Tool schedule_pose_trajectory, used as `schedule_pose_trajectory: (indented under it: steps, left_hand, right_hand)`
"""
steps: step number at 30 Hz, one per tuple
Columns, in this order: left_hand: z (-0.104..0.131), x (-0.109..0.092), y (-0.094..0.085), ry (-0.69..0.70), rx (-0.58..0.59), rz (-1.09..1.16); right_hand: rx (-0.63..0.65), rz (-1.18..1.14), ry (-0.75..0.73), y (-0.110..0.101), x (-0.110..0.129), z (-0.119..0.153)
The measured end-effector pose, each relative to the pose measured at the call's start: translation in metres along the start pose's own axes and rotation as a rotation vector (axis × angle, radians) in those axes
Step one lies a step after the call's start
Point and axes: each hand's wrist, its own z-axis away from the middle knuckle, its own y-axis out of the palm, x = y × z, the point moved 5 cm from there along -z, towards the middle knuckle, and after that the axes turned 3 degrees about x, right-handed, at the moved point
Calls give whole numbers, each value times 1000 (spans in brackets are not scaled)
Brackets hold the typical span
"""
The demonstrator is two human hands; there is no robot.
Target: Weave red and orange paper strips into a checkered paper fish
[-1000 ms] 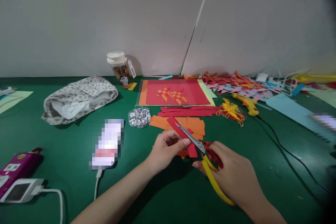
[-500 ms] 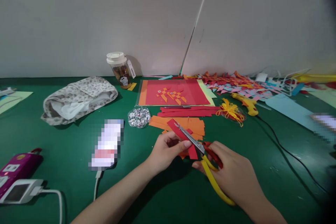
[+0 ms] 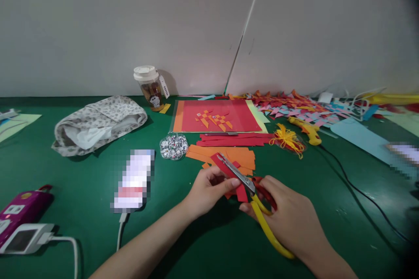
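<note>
Below frame centre, the fingers of the left hand [image 3: 209, 189] pinch a red paper strip [image 3: 217, 161]; those of the right hand [image 3: 291, 209] curl tightly round scissors [image 3: 245, 181], blades overlapping the strip. Two woven fish [image 3: 221, 120] appear complete; orange strips [image 3: 244, 155] lie unwoven.

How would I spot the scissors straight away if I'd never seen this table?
On the green table, find the orange paper strips. At their near side, the right hand holds the scissors, tips pointing away and leftward along a red paper strip in the left hand. Unlike the yellow glue gun farther back, they have metal blades and red-and-yellow handles.
</note>
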Motion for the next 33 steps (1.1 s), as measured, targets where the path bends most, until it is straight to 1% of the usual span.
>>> schedule_pose_trajectory:
  steps: [5,9,15,18,21,23,26,28,31,33]
  left_hand:
    - [1,1,-1,-2,-3,-5]
    - [1,5,-2,-6,-8,-42]
    - [3,10,11,-20,97,-109]
    - [3,13,13,-38,99,-97]
    - [3,17,11,-64,89,-75]
    - [2,18,8,-77,71,-59]
    - [0,12,0,-74,-5,-63]
    - [-2,3,-8,-25,-105,-85]
    - [-3,-10,-21,54,-260,-79]
    - [-4,-15,-28,95,-343,-50]
  right_hand:
    - [-30,-13,11,-1,-1,0]
    - [-15,-11,-1,1,-1,1]
    - [-3,-23,-4,2,1,0]
    - [4,-47,-8,1,4,-2]
    - [-13,-61,12,-2,1,-2]
    - [-60,-33,58,-6,-8,-1]
    - [-136,69,191,-13,-34,1]
    - [-133,120,257,-13,-54,2]
    - [-103,165,311,-8,-84,3]
    - [-80,179,328,-4,-99,3]
